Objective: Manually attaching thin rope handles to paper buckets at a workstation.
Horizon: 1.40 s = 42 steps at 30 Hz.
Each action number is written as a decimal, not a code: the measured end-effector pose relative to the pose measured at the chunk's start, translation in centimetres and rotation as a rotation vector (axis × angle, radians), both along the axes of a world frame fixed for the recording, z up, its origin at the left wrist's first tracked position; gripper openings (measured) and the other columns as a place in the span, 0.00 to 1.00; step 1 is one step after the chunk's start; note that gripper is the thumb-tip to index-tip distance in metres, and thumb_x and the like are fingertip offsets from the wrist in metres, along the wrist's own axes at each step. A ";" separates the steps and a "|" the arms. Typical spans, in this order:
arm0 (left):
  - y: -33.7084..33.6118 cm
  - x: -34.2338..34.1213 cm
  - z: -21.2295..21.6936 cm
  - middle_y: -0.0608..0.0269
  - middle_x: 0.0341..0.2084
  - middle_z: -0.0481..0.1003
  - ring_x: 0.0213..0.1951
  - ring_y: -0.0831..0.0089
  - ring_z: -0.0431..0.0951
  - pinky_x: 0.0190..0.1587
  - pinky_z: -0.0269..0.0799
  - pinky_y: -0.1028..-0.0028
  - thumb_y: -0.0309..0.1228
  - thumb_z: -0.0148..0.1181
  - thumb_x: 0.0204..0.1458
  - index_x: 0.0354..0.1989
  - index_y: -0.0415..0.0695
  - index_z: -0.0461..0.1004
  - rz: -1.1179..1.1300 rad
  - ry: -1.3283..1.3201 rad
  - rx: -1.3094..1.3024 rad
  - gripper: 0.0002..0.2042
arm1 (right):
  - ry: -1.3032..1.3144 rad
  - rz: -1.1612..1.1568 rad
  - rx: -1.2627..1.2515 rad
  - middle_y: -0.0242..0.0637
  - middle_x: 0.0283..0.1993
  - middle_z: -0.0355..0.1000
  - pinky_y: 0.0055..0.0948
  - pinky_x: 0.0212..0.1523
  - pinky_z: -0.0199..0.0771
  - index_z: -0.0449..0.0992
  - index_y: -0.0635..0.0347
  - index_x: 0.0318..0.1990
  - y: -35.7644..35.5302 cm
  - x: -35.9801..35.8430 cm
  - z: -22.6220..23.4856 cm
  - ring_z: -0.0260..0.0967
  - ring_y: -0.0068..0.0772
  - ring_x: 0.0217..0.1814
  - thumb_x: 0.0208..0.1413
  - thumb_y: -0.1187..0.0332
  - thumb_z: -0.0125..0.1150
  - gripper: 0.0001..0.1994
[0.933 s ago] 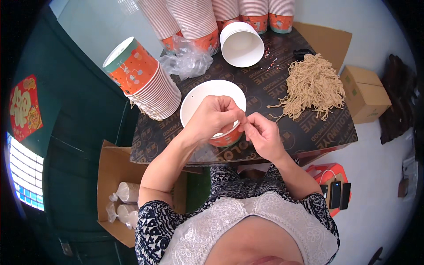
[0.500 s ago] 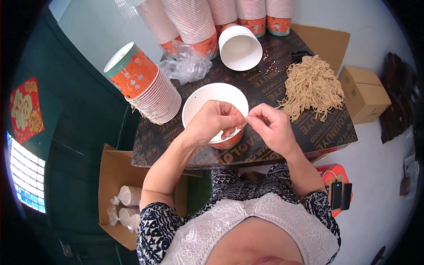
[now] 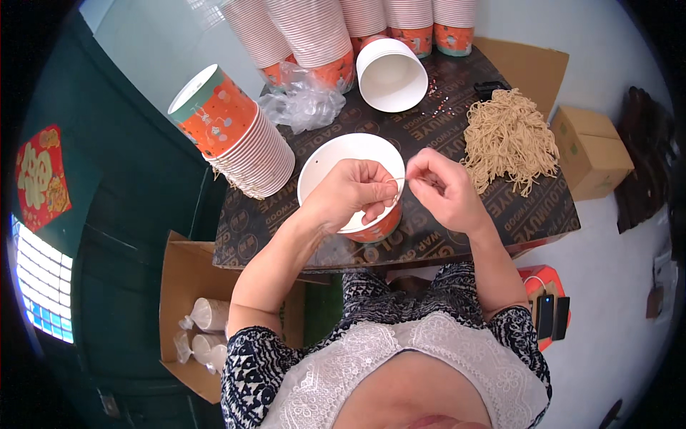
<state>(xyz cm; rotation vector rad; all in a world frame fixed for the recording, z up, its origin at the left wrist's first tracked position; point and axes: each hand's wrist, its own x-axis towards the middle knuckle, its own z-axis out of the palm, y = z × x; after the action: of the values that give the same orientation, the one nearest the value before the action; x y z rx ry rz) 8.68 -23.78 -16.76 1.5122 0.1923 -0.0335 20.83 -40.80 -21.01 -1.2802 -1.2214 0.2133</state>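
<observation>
In front of me on the dark table stands a white-lined paper bucket [image 3: 315,161] with an orange outside and a small hole in its far left wall. Over its near right rim, my left hand [image 3: 351,191] pinches a thin tan cord [image 3: 401,179] between thumb and forefinger. My right hand [image 3: 446,191], just right of the rim, grips the same cord with its fingertips. A short length of it runs taut across the gap between both hands. The rest of the cord is hidden by the fingers. To the right lies a pile of tan cords [image 3: 509,139].
A leaning stack of buckets [image 3: 246,146] stands at the left, with cord ends along its rims. Behind are a crumpled plastic bag [image 3: 304,104], buckets on their side [image 3: 393,75], tiny coloured bits [image 3: 441,104] and tall stacks [image 3: 312,43]. An open carton [image 3: 187,286] sits below left.
My right hand has drawn slightly away to the right and up from my left, so more cord shows between them. The left hand keeps its pinch.
</observation>
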 end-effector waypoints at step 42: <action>-3.0 -0.3 -0.5 0.59 0.28 0.74 0.30 0.71 0.75 0.34 0.72 0.73 0.18 0.59 0.50 0.37 0.36 0.70 0.144 -0.285 0.825 0.07 | -0.361 -0.322 0.116 0.45 0.40 0.72 0.39 0.43 0.73 0.75 0.68 0.39 0.7 -1.4 -1.3 0.72 0.48 0.43 0.51 0.81 0.58 0.07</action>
<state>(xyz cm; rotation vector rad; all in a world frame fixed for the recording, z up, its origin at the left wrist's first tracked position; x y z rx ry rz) 8.38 -26.74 -17.25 2.2935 0.0828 0.4211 19.40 -40.12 -22.31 -1.4303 -1.2847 -0.3301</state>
